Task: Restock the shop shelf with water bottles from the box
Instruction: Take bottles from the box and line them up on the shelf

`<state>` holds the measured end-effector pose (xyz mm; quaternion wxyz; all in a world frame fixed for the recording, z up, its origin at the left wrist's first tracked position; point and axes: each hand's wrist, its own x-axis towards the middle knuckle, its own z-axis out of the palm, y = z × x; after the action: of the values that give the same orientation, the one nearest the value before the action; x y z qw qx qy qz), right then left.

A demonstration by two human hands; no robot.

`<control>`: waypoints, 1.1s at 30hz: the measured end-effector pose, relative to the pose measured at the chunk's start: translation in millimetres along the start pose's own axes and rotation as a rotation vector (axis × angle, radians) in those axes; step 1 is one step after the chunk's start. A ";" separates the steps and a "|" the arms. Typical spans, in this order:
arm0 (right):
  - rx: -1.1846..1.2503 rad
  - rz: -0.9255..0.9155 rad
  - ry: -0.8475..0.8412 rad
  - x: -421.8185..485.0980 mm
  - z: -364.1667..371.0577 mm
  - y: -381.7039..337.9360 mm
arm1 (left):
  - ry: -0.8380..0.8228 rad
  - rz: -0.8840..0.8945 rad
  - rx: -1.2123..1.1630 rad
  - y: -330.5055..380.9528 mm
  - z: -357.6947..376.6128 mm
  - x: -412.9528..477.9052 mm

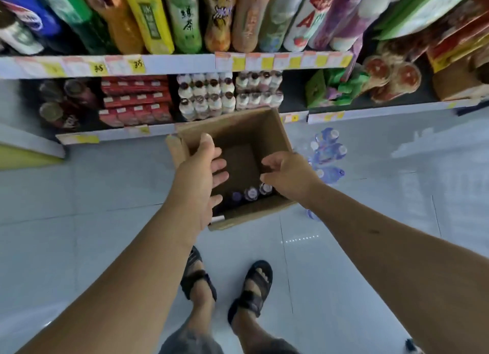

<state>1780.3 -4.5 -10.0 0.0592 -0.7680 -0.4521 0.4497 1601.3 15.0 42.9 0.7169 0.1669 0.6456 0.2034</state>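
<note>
An open cardboard box (238, 131) stands on the floor in front of the bottom shelf. Three water bottles (251, 193) with purple-white caps stand upright along its near inner wall. My left hand (201, 179) hovers over the box's left side with fingers straight and spread, holding nothing. Over the right side, my right hand (288, 173) has its fingers loosely curled and is empty. Several more clear water bottles (328, 152) lie on the floor just right of the box.
The shop shelf (158, 65) rises behind the box, with tall drink bottles on top and small bottle packs (206, 97) and red cartons (135, 99) below. My sandalled feet (227, 282) stand on pale tiles near the box.
</note>
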 end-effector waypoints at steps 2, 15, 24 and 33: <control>-0.100 0.040 -0.012 22.2 19.3 19.4 | -0.001 -0.014 0.010 -12.8 -7.3 23.7; -0.665 0.136 -0.370 174.1 128.5 124.7 | 0.092 -0.023 -0.064 -87.2 -17.8 161.4; -0.824 0.033 -0.277 183.2 135.9 130.1 | 0.125 -0.018 -0.098 -93.8 -1.1 175.1; -0.751 -0.148 -0.086 62.6 11.7 36.8 | 0.093 0.049 -0.106 -13.8 20.0 48.1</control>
<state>1806.9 17.1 -75.0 -0.2130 -0.6818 -0.6417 0.2793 1626.2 28.0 -3.0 0.6889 0.1349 0.6621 0.2624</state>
